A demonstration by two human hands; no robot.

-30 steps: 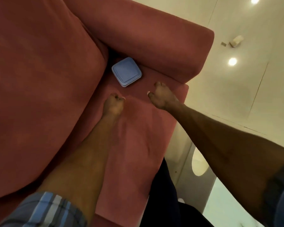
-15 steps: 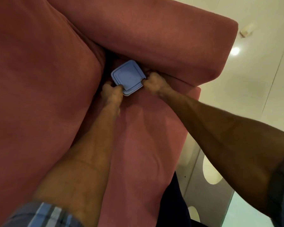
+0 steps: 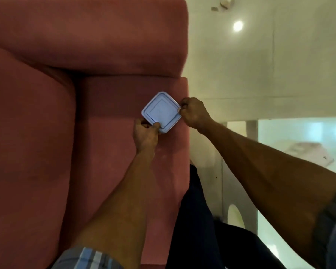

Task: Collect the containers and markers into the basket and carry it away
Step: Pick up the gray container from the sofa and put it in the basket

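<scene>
A square container with a pale blue lid (image 3: 161, 112) is held between both hands above the red sofa's seat cushion. My left hand (image 3: 145, 133) grips its near-left corner, thumb on the lid. On the right corner my right hand (image 3: 194, 113) pinches the edge. The container's body is hidden under the lid. No basket or markers are in view.
The red sofa (image 3: 85, 55) fills the left half, with its armrest at the top and a back cushion (image 3: 27, 133) at the left. To the right is pale floor (image 3: 260, 65) and a white table (image 3: 241, 191). My dark trouser leg (image 3: 192, 220) stands beside the sofa's edge.
Both hands closed on the container in the sofa corner and lifted it out toward the seat's front edge. The view swung, showing more floor at the right.
</scene>
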